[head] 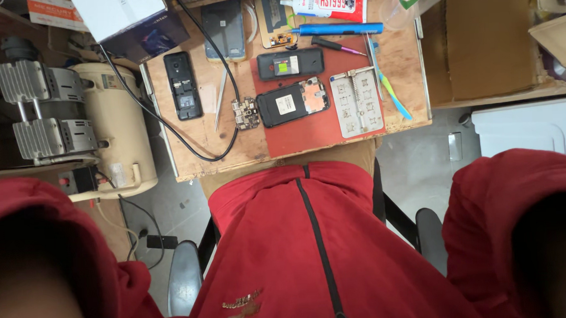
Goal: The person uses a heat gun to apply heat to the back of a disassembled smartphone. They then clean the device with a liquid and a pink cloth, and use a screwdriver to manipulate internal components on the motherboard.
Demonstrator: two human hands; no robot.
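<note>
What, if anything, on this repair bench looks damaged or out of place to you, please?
The opened phone on the red mat lies askew with its back off, and a bare circuit board sits loose beside it on the wood. Neither hand is in view.

Single head-mounted view, looking steeply down over my own chest.
The camera faces the near edge of the tabletop (pixel 201 162) at the top of frame, seen from moderate height; my red jacket (pixel 311 252) and both sleeves fill the close foreground.
</note>
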